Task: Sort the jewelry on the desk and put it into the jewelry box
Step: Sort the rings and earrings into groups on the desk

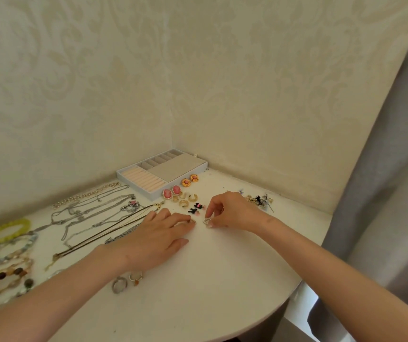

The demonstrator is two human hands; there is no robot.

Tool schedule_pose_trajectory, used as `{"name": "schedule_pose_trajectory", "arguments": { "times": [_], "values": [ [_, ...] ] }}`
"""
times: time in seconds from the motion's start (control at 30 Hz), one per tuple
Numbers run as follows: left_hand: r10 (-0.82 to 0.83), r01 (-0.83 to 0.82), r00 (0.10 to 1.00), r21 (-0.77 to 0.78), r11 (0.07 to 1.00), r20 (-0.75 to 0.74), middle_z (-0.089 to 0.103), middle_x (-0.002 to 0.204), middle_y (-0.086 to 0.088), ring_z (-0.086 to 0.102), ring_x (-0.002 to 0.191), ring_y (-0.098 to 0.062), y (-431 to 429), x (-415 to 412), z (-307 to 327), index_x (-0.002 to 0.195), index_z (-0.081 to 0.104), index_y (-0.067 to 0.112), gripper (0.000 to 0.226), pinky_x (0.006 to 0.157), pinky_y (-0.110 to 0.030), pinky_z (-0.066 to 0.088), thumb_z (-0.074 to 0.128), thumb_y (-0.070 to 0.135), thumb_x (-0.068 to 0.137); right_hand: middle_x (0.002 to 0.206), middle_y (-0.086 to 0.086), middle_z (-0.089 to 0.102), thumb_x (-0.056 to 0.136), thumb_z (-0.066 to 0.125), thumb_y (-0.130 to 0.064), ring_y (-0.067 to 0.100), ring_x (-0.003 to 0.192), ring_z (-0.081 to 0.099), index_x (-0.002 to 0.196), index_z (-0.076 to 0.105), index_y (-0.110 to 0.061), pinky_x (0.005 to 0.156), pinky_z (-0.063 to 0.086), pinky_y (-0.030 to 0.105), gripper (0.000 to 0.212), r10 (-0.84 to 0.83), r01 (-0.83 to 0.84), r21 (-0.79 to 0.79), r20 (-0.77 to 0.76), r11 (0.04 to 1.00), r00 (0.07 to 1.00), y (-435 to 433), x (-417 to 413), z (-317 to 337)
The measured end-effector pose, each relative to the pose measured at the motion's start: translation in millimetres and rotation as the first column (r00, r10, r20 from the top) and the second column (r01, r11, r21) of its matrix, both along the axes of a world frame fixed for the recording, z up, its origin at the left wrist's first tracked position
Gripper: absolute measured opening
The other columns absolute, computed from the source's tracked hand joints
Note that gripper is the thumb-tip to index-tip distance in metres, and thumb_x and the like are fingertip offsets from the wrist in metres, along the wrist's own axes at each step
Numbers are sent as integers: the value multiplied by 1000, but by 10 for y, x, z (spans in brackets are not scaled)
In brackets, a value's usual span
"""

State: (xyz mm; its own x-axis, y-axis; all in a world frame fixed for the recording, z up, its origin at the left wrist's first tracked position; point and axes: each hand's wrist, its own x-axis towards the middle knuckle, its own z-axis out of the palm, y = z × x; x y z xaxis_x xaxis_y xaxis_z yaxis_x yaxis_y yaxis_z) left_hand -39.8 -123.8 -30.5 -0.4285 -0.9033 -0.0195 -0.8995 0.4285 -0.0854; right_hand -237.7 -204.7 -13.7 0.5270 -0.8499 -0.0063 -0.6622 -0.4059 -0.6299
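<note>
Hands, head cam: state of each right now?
Left hand: open, fingers flat on the desk.
Right hand: pinches a small pearl piece.

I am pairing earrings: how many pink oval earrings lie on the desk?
2. One pink oval earring lies by the near corner of the jewelry box; the other right of it. Others may be hidden.

- The wallpaper (124, 70) is showing a cream floral pattern.
- The bracelet (25, 224) is glowing yellow-green.
- The oval earrings (167, 193) are showing pink.
- The curtain (395, 169) is hanging grey.
</note>
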Motion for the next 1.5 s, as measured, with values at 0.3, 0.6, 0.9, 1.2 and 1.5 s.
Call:
{"name": "schedule_pose_trajectory", "arguments": {
  "times": [0.3,0.6,0.9,1.2,1.5],
  "values": [
    [171,-178,983,166,970,61,18,151,19,25,122,-12,-202,114,220,145,21,37,43,101,-31,18,17,35,102,84,-8,58,83,69,-25,12,85,53,101,68,-16,72,38,24,20,-52,42,-199,-45,979,998,193,338,-139],
    [195,-197,980,158,967,34,22,149,20,24,109,-10,-233,196,195,145,21,38,43,101,-32,18,17,35,102,109,-3,65,88,62,-32,17,103,58,106,68,-23,76,36,25,22,-150,130,-301,-46,945,988,221,574,-194],
    [183,-181,969,26,983,-165,38,139,16,29,111,-9,-211,273,272,139,36,31,39,90,-25,20,24,31,102,90,-11,66,86,63,-40,7,83,55,95,68,-27,69,37,26,16,-241,267,-289,125,919,962,160,338,14],
    [146,-239,859,-133,962,-490,57,99,9,56,86,-8,-269,76,348,94,55,22,5,70,-24,43,57,25,90,85,-9,67,84,66,-33,10,63,57,82,68,-29,61,44,26,5,-366,390,-213,145,896,919,-156,-195,149],
    [29,-41,961,-40,998,-274,47,99,8,39,94,-10,-427,-446,190,95,52,24,36,78,-25,26,67,52,77,83,-8,61,85,68,-25,10,80,57,83,67,-27,71,43,26,3,-406,423,-185,126,887,905,-432,-703,191]
  ]
}}
